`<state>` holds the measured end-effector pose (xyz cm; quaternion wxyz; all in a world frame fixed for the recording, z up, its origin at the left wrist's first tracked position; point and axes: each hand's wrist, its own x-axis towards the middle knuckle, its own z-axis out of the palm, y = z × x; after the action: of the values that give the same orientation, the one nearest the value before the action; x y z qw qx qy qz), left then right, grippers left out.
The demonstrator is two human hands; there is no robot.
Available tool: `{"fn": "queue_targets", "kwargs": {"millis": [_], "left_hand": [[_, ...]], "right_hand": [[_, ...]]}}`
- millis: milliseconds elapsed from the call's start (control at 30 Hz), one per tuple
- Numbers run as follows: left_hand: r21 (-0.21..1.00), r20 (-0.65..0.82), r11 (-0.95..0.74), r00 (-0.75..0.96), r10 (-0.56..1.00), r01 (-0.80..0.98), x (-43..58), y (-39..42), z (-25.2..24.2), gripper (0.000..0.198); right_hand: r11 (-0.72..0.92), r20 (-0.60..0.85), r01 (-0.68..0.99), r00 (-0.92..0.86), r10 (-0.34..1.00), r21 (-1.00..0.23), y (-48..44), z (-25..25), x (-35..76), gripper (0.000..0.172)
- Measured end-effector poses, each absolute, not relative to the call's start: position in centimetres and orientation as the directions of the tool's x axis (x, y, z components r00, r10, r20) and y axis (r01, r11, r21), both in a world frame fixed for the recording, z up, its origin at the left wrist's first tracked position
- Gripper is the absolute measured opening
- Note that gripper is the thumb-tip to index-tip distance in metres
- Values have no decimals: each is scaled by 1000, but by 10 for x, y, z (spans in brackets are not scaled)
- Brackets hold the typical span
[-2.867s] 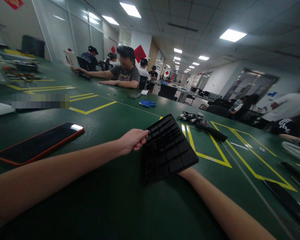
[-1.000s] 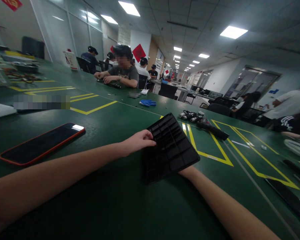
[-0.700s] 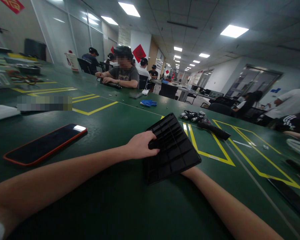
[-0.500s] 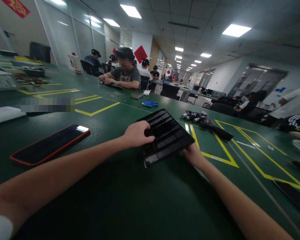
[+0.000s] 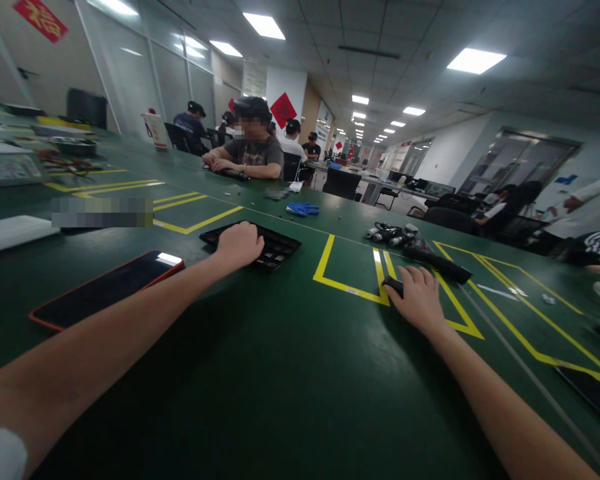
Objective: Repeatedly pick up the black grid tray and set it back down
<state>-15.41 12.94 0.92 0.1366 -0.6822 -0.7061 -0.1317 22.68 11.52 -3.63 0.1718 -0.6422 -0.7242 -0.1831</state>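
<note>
Left of centre, a black tray with compartments (image 5: pixel 279 252) lies flat on the green table. My left hand (image 5: pixel 240 244) is over its middle, fingers curled down onto it and hiding part of the compartments. Farther right, my right hand (image 5: pixel 422 297) is closed around a small black object (image 5: pixel 394 287) at the corner of a yellow tape outline (image 5: pixel 350 291). Only one end of that object shows; the rest is under my palm.
A phone in an orange case (image 5: pixel 110 287) lies left of my left forearm. Blue gloves (image 5: pixel 303 209), a bundle of black cables with metal connectors (image 5: pixel 387 233) and a black rod-shaped item (image 5: pixel 443 265) lie farther back. A person (image 5: pixel 255 150) sits across the table.
The tray, held tilted between both hands before, now lies flat farther left under my left hand. My right hand has left it, moved right and closed on the small black object.
</note>
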Motion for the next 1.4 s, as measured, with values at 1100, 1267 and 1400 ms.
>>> {"fn": "queue_targets", "kwargs": {"millis": [1100,1267,1400], "left_hand": [[-49,381,-999,924,-35,-17,-50,-32,-26,16],[19,351,-996,933,86,85,-49,-32,-24,15],[0,324,-998,944,65,69,-47,-27,-22,17]], "right_hand": [[904,558,380,-715,420,-194,-38,-4,89,48],[882,391,416,-791,470,-219,-28,-5,95,43],[890,354,412,-816,457,-196,-24,-4,102,42]]}}
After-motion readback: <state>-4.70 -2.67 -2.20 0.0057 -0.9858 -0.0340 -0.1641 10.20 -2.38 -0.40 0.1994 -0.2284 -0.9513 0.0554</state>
